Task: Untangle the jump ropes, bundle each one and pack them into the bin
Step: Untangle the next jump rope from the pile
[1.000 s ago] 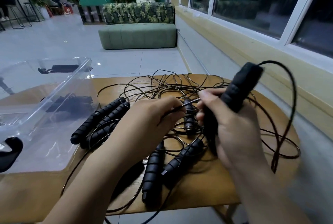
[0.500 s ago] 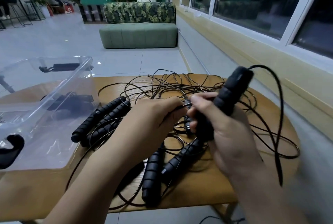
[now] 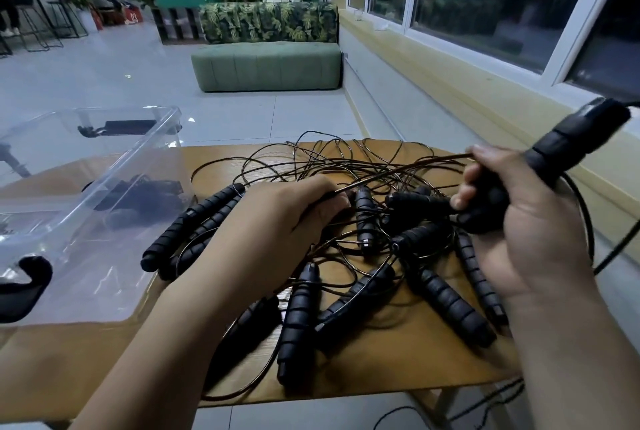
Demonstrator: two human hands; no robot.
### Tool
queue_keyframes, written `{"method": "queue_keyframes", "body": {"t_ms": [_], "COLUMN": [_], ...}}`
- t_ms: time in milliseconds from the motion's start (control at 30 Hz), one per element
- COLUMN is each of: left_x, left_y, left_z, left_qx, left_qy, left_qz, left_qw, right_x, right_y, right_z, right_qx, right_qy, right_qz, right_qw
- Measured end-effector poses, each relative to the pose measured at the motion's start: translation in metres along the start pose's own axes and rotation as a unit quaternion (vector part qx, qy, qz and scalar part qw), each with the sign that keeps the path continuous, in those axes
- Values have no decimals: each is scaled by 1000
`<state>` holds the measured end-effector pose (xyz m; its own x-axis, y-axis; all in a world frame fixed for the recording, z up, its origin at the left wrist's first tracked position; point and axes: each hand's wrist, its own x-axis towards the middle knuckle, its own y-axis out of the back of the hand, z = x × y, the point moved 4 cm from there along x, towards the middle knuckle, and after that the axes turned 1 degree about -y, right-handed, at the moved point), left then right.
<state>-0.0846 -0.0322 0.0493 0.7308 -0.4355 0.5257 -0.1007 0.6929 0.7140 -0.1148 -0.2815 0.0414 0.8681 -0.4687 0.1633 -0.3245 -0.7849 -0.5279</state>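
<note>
Jump ropes (image 3: 363,218) lie tangled on the table (image 3: 398,357), beside the bin (image 3: 138,166). The right hand (image 3: 530,221), gripping one handle (image 3: 571,142), has pulled away from the left hand (image 3: 287,218) (which pinches the cord (image 3: 398,173)), so probably one rope is coming free.

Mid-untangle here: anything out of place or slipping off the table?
Yes: one cord loop sags over the table's front edge, and a trailing cord lies on the floor at lower right, where it could snag. The tangle itself lies on the tabletop; nothing looks broken.
</note>
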Motion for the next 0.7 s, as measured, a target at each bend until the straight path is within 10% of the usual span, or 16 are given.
{"method": "queue_keyframes", "body": {"t_ms": [400, 700], "left_x": [1, 0], "left_y": [-12, -10], "left_z": [9, 6], "left_qx": [5, -3], "left_qy": [-22, 6], "left_qz": [-11, -21], "left_qw": [1000, 1000], "right_x": [-47, -23], "right_y": [-47, -32], "right_z": [45, 23], "right_qx": [-110, -14], "right_qy": [-81, -19], "right_qz": [-134, -62], "right_qw": [982, 998]}}
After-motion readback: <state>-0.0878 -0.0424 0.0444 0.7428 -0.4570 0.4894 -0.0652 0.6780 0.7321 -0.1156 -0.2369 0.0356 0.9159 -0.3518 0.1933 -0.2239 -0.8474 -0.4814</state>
